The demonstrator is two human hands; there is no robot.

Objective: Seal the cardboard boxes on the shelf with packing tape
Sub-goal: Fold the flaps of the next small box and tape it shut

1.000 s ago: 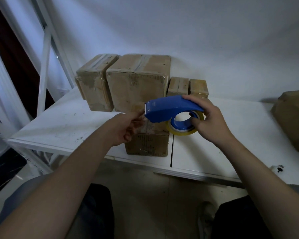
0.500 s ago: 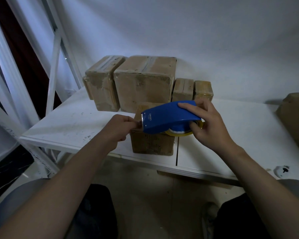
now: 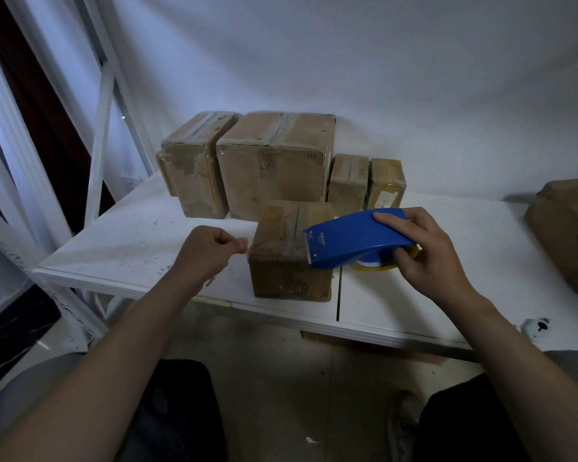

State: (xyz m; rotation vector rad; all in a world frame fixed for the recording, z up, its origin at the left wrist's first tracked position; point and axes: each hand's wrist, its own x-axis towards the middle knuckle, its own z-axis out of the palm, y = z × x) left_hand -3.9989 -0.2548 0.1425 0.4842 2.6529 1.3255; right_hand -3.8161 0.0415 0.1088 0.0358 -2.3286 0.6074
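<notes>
At the near edge of the shelf (image 3: 124,248), roughly centre, sits the small box (image 3: 287,265), between the two hands. Left hand (image 3: 211,251) is just left of the box's top-left edge, fingers curled, thumb and forefinger pinched. I read that as gripping the tape end (image 3: 247,246), though the clear strip is barely visible. Right hand (image 3: 424,251) wraps the blue tape dispenser (image 3: 351,240) from above, with the tape roll (image 3: 374,267) underneath. Its blade end points left and hovers over the right half of the box top. Key relation: the top seam (image 3: 296,225) runs near-to-far, but the line from dispenser to left hand runs left-to-right. As set up, tape would cross the seam, not follow it. That means either a cross strap or a quarter turn of the box first, which is only my guess. Left hand is nearer the anchor spot on the left face; right hand would do the pull to the right. Room: there is bare shelf to the left, and to the right as far as the side box (image 3: 568,235). A panel joint runs just right of the small box. The far side is tight, with the big box (image 3: 274,171) close behind and three more in that row. The near face is close to the shelf lip, so a hard press toward the near side could slide the box off.
</notes>
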